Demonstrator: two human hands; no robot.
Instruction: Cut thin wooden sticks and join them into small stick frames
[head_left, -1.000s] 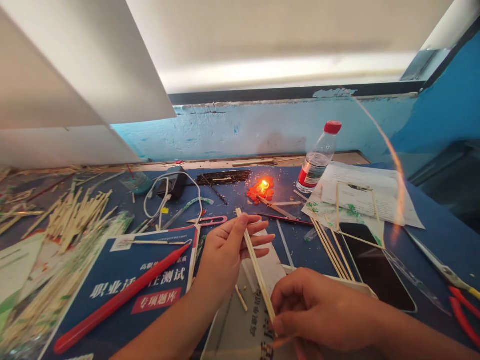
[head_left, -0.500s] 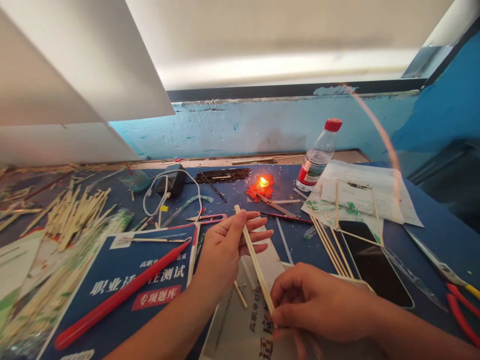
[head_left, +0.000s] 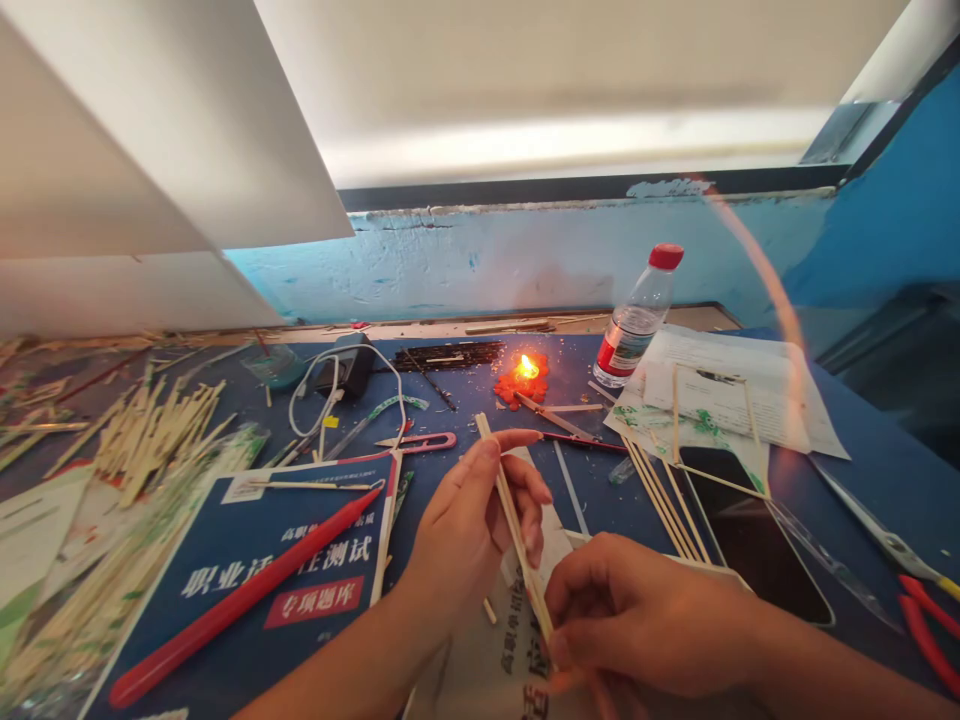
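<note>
The left hand (head_left: 463, 510), half-curled, is holding wooden sticks (head_left: 516, 530) near their upper end; the right hand (head_left: 634, 615) is pinching their lower end. Beyond, 1 flame (head_left: 527, 368) is burning.

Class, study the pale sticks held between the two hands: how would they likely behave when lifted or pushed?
The pale sticks are probably stiff, since they run straight from the left hand to the right hand. Looking so thin, they are likely light, and might snap if bent hard.
</note>
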